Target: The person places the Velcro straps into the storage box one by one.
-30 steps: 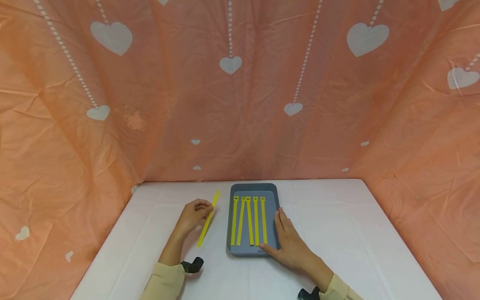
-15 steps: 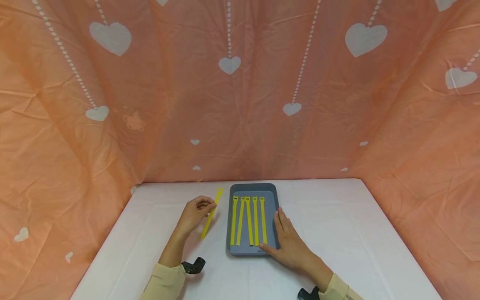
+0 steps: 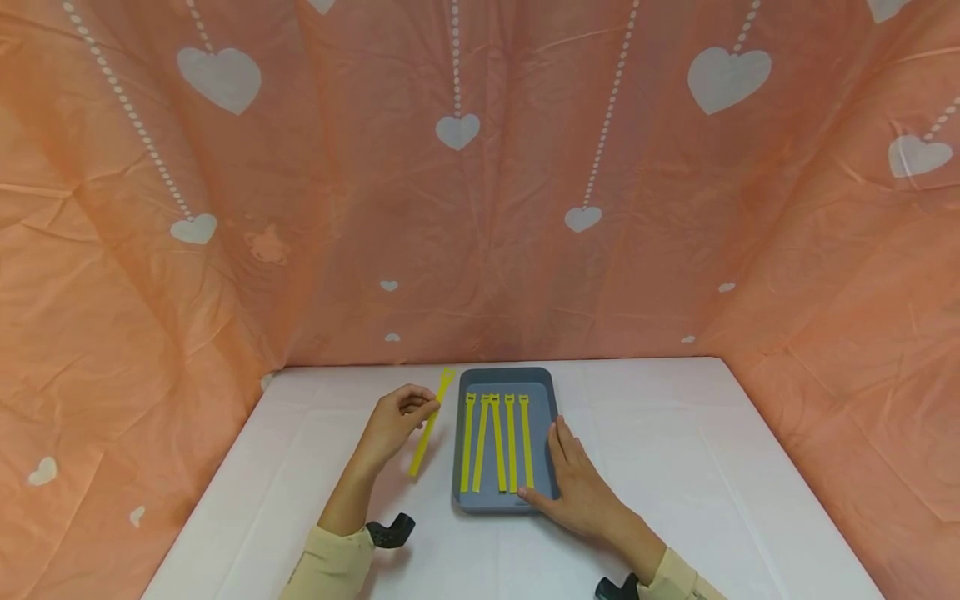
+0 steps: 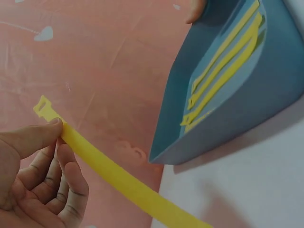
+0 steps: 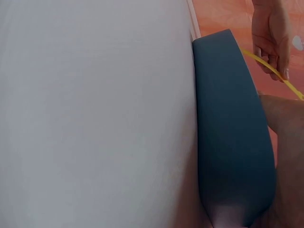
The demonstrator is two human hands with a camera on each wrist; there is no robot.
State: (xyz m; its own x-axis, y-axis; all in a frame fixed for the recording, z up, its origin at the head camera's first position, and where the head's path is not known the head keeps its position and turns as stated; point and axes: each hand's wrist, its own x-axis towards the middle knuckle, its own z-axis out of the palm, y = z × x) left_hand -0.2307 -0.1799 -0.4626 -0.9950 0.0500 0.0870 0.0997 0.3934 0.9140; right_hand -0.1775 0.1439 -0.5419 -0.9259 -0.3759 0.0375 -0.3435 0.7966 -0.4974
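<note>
My left hand pinches a yellow hook-and-loop cable tie between thumb and fingers, just left of the tray. In the left wrist view the grip sits right below the tie's slotted head, and the long tail hangs down to the right. Several matching cable ties lie lengthwise in the grey-blue tray, slotted heads at the far end. Against the tray's right side rests my right hand, fingers extended along the rim and thumb over the near right corner.
A white-covered table carries the tray near its middle. Behind and on both sides hangs an orange-pink curtain with white hearts. Black wrist devices stick out beside both sleeves.
The left hand has moved slightly up and right, bringing its cable tie closer to the tray's left edge. The right hand and the tray stay in place.
</note>
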